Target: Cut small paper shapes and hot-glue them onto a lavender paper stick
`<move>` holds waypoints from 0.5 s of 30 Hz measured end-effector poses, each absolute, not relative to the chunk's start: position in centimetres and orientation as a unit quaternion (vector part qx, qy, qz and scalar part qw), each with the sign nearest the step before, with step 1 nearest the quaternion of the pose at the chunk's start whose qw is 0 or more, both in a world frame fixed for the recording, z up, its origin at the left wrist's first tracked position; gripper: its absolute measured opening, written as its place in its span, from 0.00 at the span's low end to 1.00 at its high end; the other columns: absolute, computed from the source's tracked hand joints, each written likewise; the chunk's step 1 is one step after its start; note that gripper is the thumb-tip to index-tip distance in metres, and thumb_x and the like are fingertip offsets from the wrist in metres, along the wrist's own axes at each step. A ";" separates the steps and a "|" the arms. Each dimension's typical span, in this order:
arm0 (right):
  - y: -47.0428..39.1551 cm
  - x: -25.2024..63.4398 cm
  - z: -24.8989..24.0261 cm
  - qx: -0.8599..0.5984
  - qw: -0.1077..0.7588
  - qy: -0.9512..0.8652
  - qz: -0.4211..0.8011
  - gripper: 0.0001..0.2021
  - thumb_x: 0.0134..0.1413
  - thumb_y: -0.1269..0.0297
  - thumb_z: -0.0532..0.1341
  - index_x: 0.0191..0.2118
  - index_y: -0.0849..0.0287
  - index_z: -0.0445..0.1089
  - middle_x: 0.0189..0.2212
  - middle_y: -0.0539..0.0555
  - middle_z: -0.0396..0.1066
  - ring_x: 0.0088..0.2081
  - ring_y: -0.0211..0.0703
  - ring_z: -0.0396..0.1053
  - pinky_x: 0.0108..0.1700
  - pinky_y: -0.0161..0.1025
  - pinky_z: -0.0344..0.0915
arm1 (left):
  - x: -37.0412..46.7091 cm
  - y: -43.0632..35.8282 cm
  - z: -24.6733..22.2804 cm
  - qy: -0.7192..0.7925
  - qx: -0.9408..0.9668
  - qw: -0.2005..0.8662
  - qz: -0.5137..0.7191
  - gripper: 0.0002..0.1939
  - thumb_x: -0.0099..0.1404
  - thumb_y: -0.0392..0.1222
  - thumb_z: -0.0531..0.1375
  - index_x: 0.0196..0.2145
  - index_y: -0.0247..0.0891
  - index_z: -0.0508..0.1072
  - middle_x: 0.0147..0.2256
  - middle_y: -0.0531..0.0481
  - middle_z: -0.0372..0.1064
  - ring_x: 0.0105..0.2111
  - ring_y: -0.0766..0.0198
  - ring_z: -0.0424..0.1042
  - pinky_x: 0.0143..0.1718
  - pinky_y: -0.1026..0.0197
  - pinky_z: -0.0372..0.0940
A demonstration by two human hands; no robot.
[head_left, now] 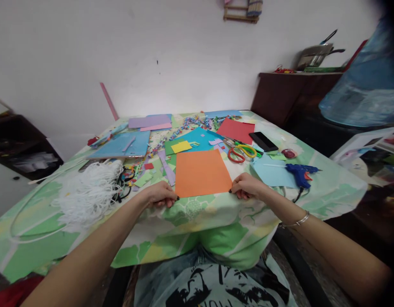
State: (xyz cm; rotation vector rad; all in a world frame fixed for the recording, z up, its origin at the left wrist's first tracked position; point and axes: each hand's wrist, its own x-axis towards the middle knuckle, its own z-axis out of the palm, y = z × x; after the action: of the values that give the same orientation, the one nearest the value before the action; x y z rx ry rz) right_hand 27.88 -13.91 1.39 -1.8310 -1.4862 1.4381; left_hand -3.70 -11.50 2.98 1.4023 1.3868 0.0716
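Observation:
An orange sheet of paper lies flat near the front edge of the table. My left hand pinches its lower left corner, fingers closed. At the lower right corner, my right hand pinches the paper in the same way. Behind the sheet are a yellow piece and a large blue sheet. Scissors with red handles and scissors with yellow handles lie just beyond its right side.
White cord is heaped at the left. A blue glue gun rests on the right, near a black phone. Red paper, purple paper and paper scraps cover the tablecloth.

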 end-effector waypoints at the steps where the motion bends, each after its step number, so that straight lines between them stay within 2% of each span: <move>1: -13.9 28.3 1.3 -0.654 0.190 -0.525 0.511 0.06 0.35 0.71 0.61 0.15 0.62 0.65 0.08 0.49 0.64 0.10 0.31 0.57 0.11 0.28 0.48 | -3.9 -11.5 3.0 0.589 0.590 0.551 0.031 0.12 0.45 0.44 0.61 0.14 0.33 0.69 0.11 0.52 0.63 0.10 0.76 0.51 0.12 0.69 0.41; 9: -14.0 30.0 1.0 -0.667 0.188 -0.513 0.506 0.07 0.35 0.68 0.61 0.15 0.61 0.63 0.08 0.49 0.63 0.10 0.31 0.56 0.11 0.28 0.44 | -5.0 -11.0 2.7 0.599 0.574 0.558 0.019 0.13 0.41 0.47 0.62 0.14 0.32 0.70 0.12 0.51 0.64 0.09 0.75 0.51 0.11 0.68 0.41; 15: -14.2 30.0 1.3 -0.670 0.187 -0.508 0.508 0.07 0.35 0.69 0.61 0.14 0.61 0.63 0.08 0.49 0.63 0.10 0.30 0.55 0.10 0.27 0.44 | -5.4 -11.0 2.7 0.598 0.575 0.559 0.017 0.14 0.42 0.48 0.63 0.14 0.33 0.70 0.11 0.52 0.64 0.09 0.75 0.50 0.11 0.68 0.40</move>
State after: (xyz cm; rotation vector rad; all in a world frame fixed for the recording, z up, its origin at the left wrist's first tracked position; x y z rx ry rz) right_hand 29.99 -14.17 1.28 -1.8864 -1.4307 1.4303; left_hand -5.43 -10.97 2.68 1.3561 1.4096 0.0396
